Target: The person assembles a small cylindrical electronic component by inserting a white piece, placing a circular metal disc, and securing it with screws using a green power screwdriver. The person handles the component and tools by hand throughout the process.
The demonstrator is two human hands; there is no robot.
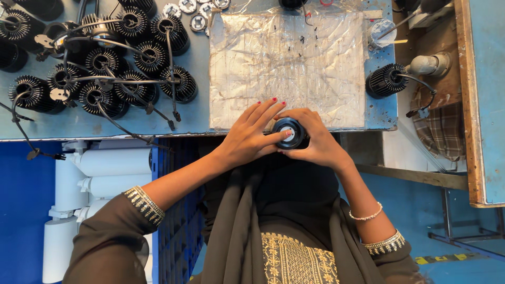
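From the head camera I look down on both hands meeting at the near edge of the blue workbench [105,123]. My left hand [251,135] and right hand [310,139] are wrapped together around a single round black lamp housing [288,131], its pale centre facing up; the left fingers are curled against its side with the thumb pressing on the rim, the right fingers closed around the far side, so the part is held just off the bench edge, in front of the plastic-covered work mat [286,68]. I judge this one unit to be mid-assembly, though I cannot tell what exactly the fingers are seating. On the left of the bench a cluster of finned black heat sinks [105,63] with trailing black cables lies grouped, and one more finned heat sink [385,80] sits apart on the right. A few small silver discs [192,8] rest at the far edge, and tiny dark screws [307,34] are scattered on the mat, so plenty seems left.
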